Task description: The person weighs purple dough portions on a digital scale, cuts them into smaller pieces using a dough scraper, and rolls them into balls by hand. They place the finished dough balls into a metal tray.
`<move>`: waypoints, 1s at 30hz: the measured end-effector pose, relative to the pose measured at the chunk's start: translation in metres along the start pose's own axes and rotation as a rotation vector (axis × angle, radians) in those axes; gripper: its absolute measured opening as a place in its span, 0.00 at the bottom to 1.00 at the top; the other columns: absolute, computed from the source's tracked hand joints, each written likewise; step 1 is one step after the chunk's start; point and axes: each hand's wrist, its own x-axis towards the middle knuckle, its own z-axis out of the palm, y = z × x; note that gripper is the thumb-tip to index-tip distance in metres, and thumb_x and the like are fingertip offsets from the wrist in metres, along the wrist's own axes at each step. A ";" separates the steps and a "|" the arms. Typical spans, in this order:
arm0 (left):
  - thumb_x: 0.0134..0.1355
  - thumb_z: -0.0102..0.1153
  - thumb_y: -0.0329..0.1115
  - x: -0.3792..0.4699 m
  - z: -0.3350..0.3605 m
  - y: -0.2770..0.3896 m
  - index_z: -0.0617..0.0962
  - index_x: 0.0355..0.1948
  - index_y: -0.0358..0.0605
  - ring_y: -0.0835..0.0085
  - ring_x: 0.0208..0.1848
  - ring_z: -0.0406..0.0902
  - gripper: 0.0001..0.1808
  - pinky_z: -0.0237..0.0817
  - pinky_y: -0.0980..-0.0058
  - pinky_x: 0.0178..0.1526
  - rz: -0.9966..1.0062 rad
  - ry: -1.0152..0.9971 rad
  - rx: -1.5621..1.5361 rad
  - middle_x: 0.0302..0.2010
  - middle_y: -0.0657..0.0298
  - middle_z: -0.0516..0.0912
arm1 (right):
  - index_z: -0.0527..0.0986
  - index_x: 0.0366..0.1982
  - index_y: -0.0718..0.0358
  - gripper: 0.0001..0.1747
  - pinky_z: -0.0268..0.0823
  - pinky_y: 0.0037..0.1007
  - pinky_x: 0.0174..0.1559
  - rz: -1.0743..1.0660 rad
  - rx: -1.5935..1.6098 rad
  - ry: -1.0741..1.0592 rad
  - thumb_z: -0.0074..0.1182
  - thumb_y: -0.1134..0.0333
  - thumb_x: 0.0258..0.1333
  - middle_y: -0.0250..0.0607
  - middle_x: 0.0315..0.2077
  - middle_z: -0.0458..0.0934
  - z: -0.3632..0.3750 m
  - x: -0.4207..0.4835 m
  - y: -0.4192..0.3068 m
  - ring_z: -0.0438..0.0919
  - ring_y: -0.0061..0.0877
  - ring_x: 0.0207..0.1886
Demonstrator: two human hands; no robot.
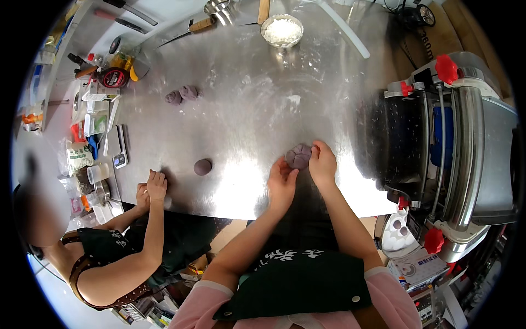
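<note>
A lump of purple dough (pixel 298 156) with creases across its top is held between my two hands, close to the front of the steel worktop (pixel 254 119). My left hand (pixel 282 181) cups its left and near side, thumb and fingertips against it. On the opposite side, my right hand (pixel 323 163) grips the edge with thumb and bent fingers. To the left, a smooth round ball of purple dough (pixel 202 167) lies alone. Farther back sit two rougher dough pieces, a small coiled one (pixel 173 98) and a folded one (pixel 188 92), touching each other.
A co-worker's hands (pixel 154 189) rest at the worktop's left front edge. At the back are a bowl of white flour (pixel 282 31), a knife (pixel 193 29) and a white rod (pixel 345 31). A roller machine (pixel 464 156) stands right; a digital scale (pixel 120 148) lies left.
</note>
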 end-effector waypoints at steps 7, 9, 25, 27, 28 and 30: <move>0.42 0.67 0.23 0.055 -0.024 0.013 0.75 0.50 0.39 0.58 0.47 0.72 0.29 0.67 0.68 0.48 0.510 -0.230 0.419 0.43 0.56 0.75 | 0.78 0.36 0.63 0.11 0.70 0.35 0.34 -0.067 0.205 -0.087 0.51 0.63 0.59 0.42 0.24 0.81 -0.002 0.024 -0.020 0.80 0.39 0.28; 0.42 0.68 0.23 0.058 -0.027 0.016 0.75 0.50 0.40 0.56 0.49 0.71 0.29 0.65 0.66 0.50 0.453 -0.327 0.415 0.43 0.56 0.75 | 0.78 0.36 0.62 0.12 0.70 0.36 0.32 -0.174 0.160 0.024 0.51 0.62 0.59 0.42 0.23 0.81 0.015 0.034 -0.016 0.80 0.39 0.27; 0.43 0.66 0.24 0.049 -0.031 0.011 0.76 0.48 0.39 0.54 0.47 0.71 0.27 0.66 0.64 0.49 0.489 -0.300 0.402 0.45 0.54 0.74 | 0.73 0.26 0.57 0.11 0.67 0.39 0.21 -0.370 -0.309 0.160 0.50 0.60 0.59 0.41 0.15 0.76 0.020 0.035 -0.030 0.77 0.39 0.19; 0.44 0.65 0.23 0.040 -0.028 0.011 0.76 0.48 0.39 0.54 0.47 0.71 0.26 0.66 0.64 0.48 0.624 -0.234 0.434 0.45 0.54 0.73 | 0.72 0.25 0.56 0.13 0.66 0.40 0.20 -0.367 -0.303 0.158 0.49 0.58 0.60 0.43 0.14 0.77 0.022 0.034 -0.036 0.77 0.41 0.17; 0.45 0.62 0.20 0.034 -0.029 0.011 0.75 0.49 0.38 0.54 0.48 0.71 0.26 0.66 0.63 0.49 0.660 -0.255 0.495 0.45 0.54 0.73 | 0.72 0.25 0.56 0.13 0.66 0.39 0.20 -0.360 -0.349 0.130 0.49 0.57 0.60 0.42 0.14 0.77 0.027 0.030 -0.035 0.77 0.40 0.17; 0.46 0.61 0.20 0.028 -0.032 0.004 0.73 0.52 0.38 0.53 0.47 0.71 0.28 0.67 0.65 0.49 0.640 -0.229 0.397 0.46 0.53 0.73 | 0.72 0.25 0.56 0.12 0.66 0.38 0.19 -0.324 -0.424 0.107 0.50 0.58 0.60 0.41 0.13 0.75 0.035 0.022 -0.025 0.76 0.39 0.16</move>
